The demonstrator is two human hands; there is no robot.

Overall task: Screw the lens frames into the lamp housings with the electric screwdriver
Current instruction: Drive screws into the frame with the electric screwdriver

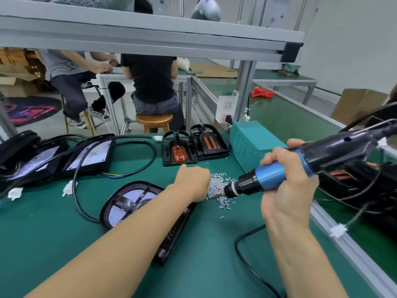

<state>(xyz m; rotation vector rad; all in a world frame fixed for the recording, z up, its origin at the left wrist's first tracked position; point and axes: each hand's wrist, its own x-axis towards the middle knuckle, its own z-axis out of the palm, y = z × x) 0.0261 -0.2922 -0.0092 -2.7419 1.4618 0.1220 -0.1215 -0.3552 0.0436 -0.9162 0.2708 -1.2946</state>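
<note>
While the bit hovers at the screws: no screw can be made out seated on it yet.
Right hand (285,179): fingers curled tight round the blue barrel of the electric screwdriver (279,172), its tip angled down and to the left of the grip.
Left hand (193,181): fingertips buried in the screw pile (217,186) just ahead of the bit; whether they pinch a screw cannot be told.
Lamp housing (133,203): lies on the green mat (53,244) left of both hands, under the left forearm, lens frame (126,201) resting on it.
Risk: probably a dropped screw, since tip and fingers meet over loose screws.
Risk: the forearm may nudge the housing and shift the frame off its holes.
Risk: the power cord (247,265) trailing below the grip could snag and pull the driver off line.
</note>
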